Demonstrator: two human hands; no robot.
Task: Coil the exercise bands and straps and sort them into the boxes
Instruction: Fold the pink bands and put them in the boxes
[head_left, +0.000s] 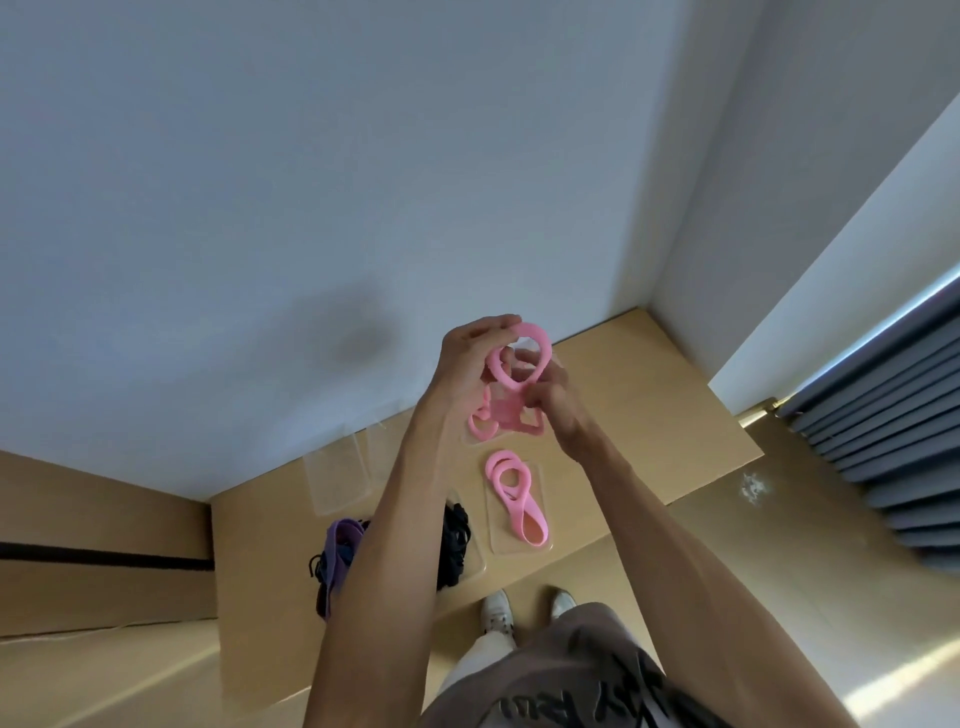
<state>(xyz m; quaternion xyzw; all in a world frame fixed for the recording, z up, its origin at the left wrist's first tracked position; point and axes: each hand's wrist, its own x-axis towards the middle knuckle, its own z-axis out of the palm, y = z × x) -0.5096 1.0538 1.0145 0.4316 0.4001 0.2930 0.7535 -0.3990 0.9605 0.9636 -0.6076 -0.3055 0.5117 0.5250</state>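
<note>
Both hands, left (470, 364) and right (553, 402), pinch the pink band (519, 358) mid-coil; loops should stay even before dropping into the far clear box (467, 439).

Both arms are bare from the wrist up to the edge of the picture — no sleeves, no watch, no rings to see on the left hand (470, 358) or the right hand (558, 400). The person wears a brownish-grey T-shirt (561, 675) with big dark letters printed on the front; the letters are cut by the frame and I cannot read them. Below it there are light, cream-coloured trousers (480, 660). On the feet — white shoes (496, 613), with rounded toes.
</note>
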